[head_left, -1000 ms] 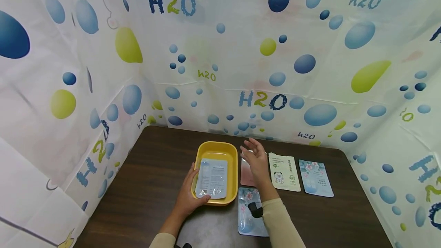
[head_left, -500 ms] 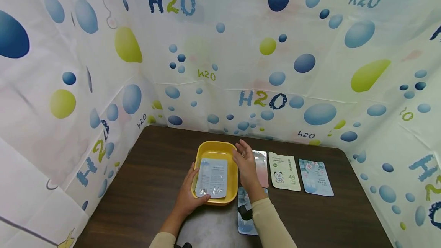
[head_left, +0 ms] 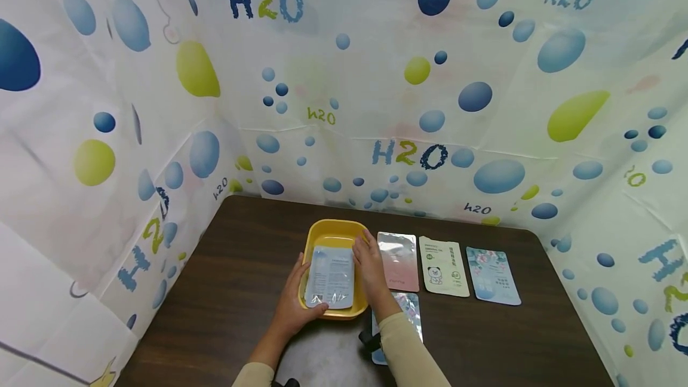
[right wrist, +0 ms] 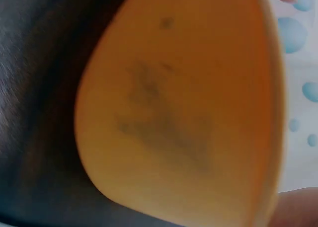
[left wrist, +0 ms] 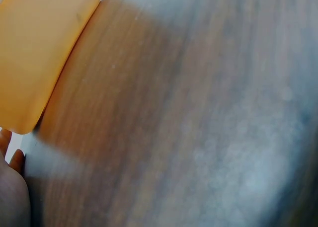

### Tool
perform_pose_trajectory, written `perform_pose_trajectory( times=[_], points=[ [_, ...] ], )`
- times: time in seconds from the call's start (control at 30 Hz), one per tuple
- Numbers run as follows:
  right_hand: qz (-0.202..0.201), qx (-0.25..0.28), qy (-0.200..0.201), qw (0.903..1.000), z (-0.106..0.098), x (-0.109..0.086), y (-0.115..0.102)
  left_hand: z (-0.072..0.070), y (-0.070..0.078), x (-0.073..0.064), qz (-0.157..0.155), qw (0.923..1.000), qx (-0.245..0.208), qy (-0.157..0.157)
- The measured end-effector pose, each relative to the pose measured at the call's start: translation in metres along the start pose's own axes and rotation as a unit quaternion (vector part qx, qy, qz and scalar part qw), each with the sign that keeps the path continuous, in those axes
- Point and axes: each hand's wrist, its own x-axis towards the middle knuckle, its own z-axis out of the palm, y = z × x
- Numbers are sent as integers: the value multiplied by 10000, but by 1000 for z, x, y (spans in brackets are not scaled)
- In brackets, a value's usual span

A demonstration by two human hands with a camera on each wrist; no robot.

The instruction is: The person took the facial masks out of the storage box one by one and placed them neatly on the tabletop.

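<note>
A yellow plastic tray (head_left: 333,227) stands on the table in the head view, with a pale blue-grey printed sachet (head_left: 330,278) lying inside it. My left hand (head_left: 294,298) holds the tray's near left corner, thumb over the rim and fingers along the outer side. Over the right rim is my right hand (head_left: 371,267), its fingers fairly straight and overlapping the tray's edge. The left wrist view shows the tray's outer wall (left wrist: 44,53) with part of the hand (left wrist: 12,192) below. In the right wrist view the tray wall (right wrist: 174,113) fills the middle.
To the right lie a pink-and-silver sachet (head_left: 399,267), a pale green one with a bear (head_left: 443,267) and a blue floral one (head_left: 493,276). Another blue floral sachet (head_left: 409,310) is partly under the right forearm. A patterned curtain (head_left: 344,82) hangs behind the table (head_left: 258,243).
My right hand has moved left from above the pink sachet to the tray's right rim, uncovering that sachet. The left hand and tray have stayed in place.
</note>
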Motion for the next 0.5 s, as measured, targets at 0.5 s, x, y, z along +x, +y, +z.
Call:
perform_pose_trajectory(
  times=[0.5],
  points=[
    [455,-305,228,9982,6,3,17,-1,1,0,-34,9999,-78,-68]
  ],
)
